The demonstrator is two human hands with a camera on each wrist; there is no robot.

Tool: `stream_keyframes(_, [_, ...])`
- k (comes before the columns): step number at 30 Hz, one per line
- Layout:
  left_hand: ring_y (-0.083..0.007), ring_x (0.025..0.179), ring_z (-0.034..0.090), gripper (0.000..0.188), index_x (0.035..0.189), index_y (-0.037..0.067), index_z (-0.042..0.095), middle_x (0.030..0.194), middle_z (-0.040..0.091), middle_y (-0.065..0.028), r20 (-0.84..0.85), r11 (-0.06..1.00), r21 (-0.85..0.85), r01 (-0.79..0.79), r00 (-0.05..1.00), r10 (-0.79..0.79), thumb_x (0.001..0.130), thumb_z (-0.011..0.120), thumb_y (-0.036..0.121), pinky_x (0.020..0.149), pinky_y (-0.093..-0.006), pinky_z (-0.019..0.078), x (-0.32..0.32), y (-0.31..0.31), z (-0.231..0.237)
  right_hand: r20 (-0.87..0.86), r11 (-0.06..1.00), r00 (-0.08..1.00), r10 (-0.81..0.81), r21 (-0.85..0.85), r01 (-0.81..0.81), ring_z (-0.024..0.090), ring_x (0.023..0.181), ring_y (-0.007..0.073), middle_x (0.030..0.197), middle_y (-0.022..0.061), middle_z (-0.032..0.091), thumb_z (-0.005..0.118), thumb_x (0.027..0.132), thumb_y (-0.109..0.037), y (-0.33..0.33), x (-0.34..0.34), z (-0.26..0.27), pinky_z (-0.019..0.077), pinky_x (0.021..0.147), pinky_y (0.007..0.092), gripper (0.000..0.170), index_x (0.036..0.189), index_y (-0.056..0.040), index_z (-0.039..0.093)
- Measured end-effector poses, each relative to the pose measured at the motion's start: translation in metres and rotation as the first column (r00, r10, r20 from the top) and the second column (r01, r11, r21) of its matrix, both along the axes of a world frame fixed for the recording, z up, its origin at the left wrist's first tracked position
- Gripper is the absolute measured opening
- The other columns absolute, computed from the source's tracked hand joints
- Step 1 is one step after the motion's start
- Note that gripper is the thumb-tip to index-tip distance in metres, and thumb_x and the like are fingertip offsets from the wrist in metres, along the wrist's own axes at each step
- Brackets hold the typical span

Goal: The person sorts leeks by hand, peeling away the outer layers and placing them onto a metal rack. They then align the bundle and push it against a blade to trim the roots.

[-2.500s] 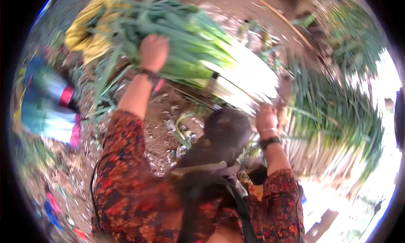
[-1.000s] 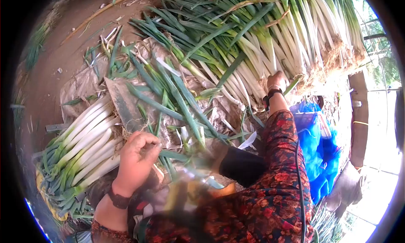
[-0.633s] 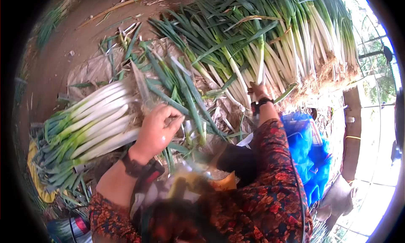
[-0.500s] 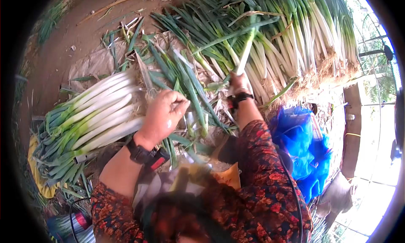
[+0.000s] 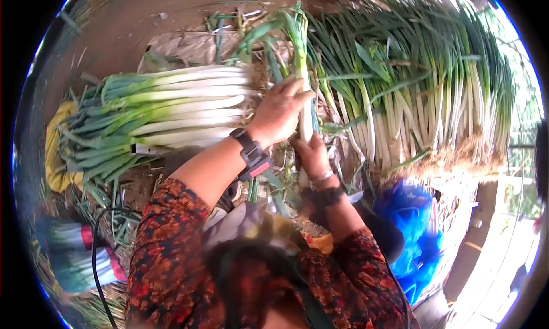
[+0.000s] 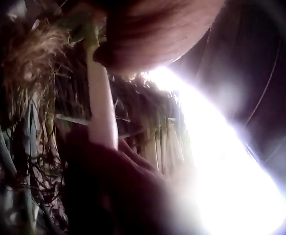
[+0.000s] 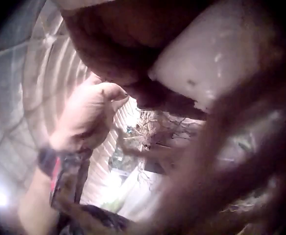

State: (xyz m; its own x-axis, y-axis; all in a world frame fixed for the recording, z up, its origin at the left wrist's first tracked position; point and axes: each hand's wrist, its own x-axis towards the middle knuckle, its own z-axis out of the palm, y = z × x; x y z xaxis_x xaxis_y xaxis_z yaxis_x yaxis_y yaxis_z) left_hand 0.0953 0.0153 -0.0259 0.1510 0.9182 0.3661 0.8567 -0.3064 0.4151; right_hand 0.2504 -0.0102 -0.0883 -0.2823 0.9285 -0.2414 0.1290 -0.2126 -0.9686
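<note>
One large green onion [image 5: 305, 114] stands nearly upright between both hands in the head view, leaves at the top. My left hand [image 5: 279, 114] wraps its fingers and thumb around the stalk below the leaves. Lower down, my right hand [image 5: 313, 154] grips the white end. In the left wrist view the white stalk [image 6: 102, 107] runs between the two hands. The right wrist view shows the pale stalk [image 7: 211, 54] up close, with the left hand [image 7: 86, 112] beyond it. A lined-up bundle of green onions [image 5: 194, 109] lies left of the hands.
To the right leans a long row of green onions [image 5: 423, 100], its roots toward me. A blue plastic bag [image 5: 409, 232] lies at lower right, yellow cloth [image 5: 57, 152] at far left. Tied bundles [image 5: 80, 254] sit at lower left. Loose leaves litter a ground sheet [image 5: 189, 46].
The head view has turned from the bundle to the row. My right hand has drawn a green onion from the row leftward, and my left hand has closed around it.
</note>
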Motion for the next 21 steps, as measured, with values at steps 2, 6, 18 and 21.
stream_keyframes(2, [-0.0316, 0.136, 0.034, 0.050, 0.125, 0.014, 0.059, 0.139, 0.045, -0.0095, -0.042, 1.000, -0.016, 0.018, 0.999, -0.018, 0.078, 0.057, -0.001, 0.112, -0.0414, 0.0326, -0.007, -0.001, 0.007, 0.289, 0.996, 0.954, 0.078, 0.010, -0.085, 0.052, 0.051, 0.0123, 0.066, 0.0032, 0.057, 0.067, 0.086, -0.017, -0.012, 0.023, 0.015, 0.0412, 0.044, 0.0293, 0.021, 0.098, -0.0035, 0.056])
stream_keyframes(6, [-0.0283, 0.120, 0.046, 0.035, 0.110, 0.004, 0.055, 0.123, 0.050, -0.0162, 0.340, 0.963, 0.090, -0.253, 0.917, 0.209, 0.076, 0.066, 0.006, 0.102, -0.0395, 0.0407, -0.012, -0.007, 0.012, 0.600, 0.953, 0.800, -0.027, 0.258, -0.161, 0.063, 0.060, 0.0259, 0.072, 0.0148, 0.063, 0.071, 0.082, -0.025, -0.047, 0.047, 0.036, 0.0490, 0.055, 0.0376, 0.033, 0.101, -0.0014, 0.057])
stream_keyframes(18, [-0.0168, 0.079, 0.056, 0.035, 0.124, 0.011, 0.044, 0.095, 0.053, -0.0059, 0.925, 0.917, -0.253, 0.307, -0.201, 0.322, 0.095, 0.057, 0.026, 0.067, -0.0335, 0.0531, -0.024, -0.032, 0.017, 0.504, 0.378, 0.841, -0.194, 0.830, -0.410, 0.054, 0.051, 0.0191, 0.065, 0.0085, 0.059, 0.042, 0.101, -0.035, 0.009, 0.004, 0.028, 0.0441, 0.048, 0.0316, 0.041, 0.082, -0.0056, 0.063])
stream_keyframes(21, [-0.0133, 0.077, 0.054, 0.037, 0.120, 0.002, 0.046, 0.090, 0.057, -0.0060, 0.990, 0.979, -0.139, 0.146, -0.016, 0.143, 0.096, 0.054, 0.029, 0.067, -0.0277, 0.0470, -0.013, -0.030, 0.010, 0.335, 0.921, 0.941, -0.052, 0.381, -0.084, 0.044, 0.050, 0.0093, 0.053, -0.0015, 0.046, 0.059, 0.091, -0.047, 0.056, -0.047, 0.094, 0.0352, 0.045, 0.0281, 0.049, 0.076, -0.0001, 0.062])
